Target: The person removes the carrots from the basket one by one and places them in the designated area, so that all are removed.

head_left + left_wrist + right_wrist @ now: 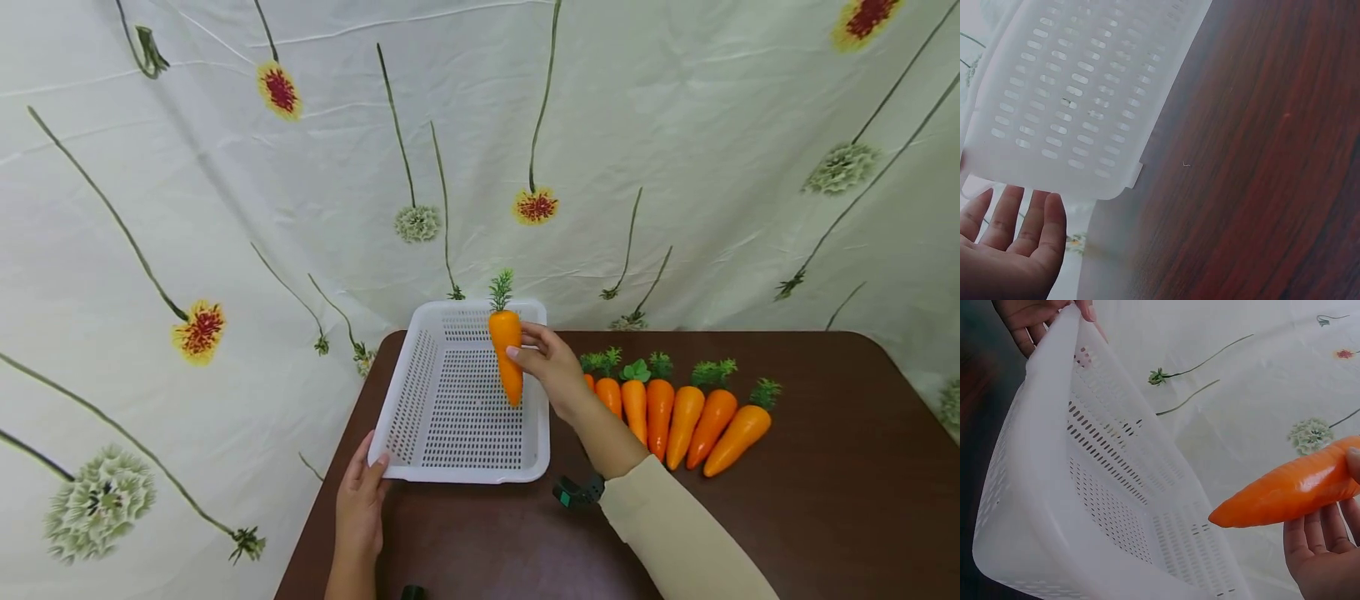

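A white perforated plastic basket point(480, 477) sits on the left part of the table, with nothing lying in it. My left hand point(360, 492) grips its near left corner, thumb on the rim and fingers underneath; in the left wrist view the fingers point(1054, 219) curl up against its edge. Over the basket's right side, my right hand point(555, 367) holds an orange toy carrot point(507, 354) between thumb and fingers, green top up and tip down. The right wrist view shows this carrot point(1291, 487) with its tip pointing toward the basket point(1041, 487).
Several more toy carrots point(686, 425) lie in a row on the dark brown table point(847, 467), right of the basket and partly behind my right forearm. A white flower-print cloth point(675, 125) hangs behind the table. A small dark object point(412, 592) shows at the bottom edge.
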### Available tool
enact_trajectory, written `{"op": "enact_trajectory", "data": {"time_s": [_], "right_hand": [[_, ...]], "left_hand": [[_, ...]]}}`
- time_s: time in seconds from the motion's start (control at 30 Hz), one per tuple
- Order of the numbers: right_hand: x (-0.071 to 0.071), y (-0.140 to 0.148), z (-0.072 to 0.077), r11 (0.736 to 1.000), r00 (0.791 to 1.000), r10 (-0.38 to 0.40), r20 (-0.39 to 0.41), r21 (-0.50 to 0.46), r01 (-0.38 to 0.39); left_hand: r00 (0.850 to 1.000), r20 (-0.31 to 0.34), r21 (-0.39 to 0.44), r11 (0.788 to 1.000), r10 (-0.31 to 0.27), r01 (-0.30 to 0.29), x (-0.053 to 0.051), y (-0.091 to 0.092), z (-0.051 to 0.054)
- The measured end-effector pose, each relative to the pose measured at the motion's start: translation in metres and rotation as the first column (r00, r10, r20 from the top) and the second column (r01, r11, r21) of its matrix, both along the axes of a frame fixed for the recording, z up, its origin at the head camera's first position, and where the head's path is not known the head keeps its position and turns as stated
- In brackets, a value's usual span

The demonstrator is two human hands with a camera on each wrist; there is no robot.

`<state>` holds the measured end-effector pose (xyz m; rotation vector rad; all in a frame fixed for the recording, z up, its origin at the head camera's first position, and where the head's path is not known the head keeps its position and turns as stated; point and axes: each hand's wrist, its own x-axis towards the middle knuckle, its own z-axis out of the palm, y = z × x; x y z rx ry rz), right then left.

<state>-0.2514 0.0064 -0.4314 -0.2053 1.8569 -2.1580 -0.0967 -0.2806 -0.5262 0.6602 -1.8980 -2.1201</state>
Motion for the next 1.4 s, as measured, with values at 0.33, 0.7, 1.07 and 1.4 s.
{"op": "enact_trajectory", "data": {"time_s": [0.33, 0.7, 1.07, 1.4], "right_hand": [[0.014, 0.039, -0.003, 0.996, 0.996, -0.084, -0.011, -0.037, 0.084], [0.032, 0.091, -0.025, 0.978, 0.978, -0.202, 0.054, 0.071, 0.198], [0.056, 0.152, -0.051, 0.943, 0.944, -0.305, 0.122, 0.178, 0.282], [0.070, 0.194, -0.061, 0.894, 0.884, -0.429, 0.186, 0.223, 0.388]], "left_hand": [[1.000, -0.024, 0.007, 1.000, -0.004, 0.004, -0.001, 0.000, -0.002], [0.999, -0.031, 0.031, 0.999, 0.010, -0.009, -0.003, -0.001, -0.002], [0.999, -0.038, 0.046, 0.999, 0.017, -0.015, -0.001, 0.001, -0.003], [0.999, -0.029, 0.030, 0.999, 0.023, -0.023, -0.004, 0.001, -0.005]]}}
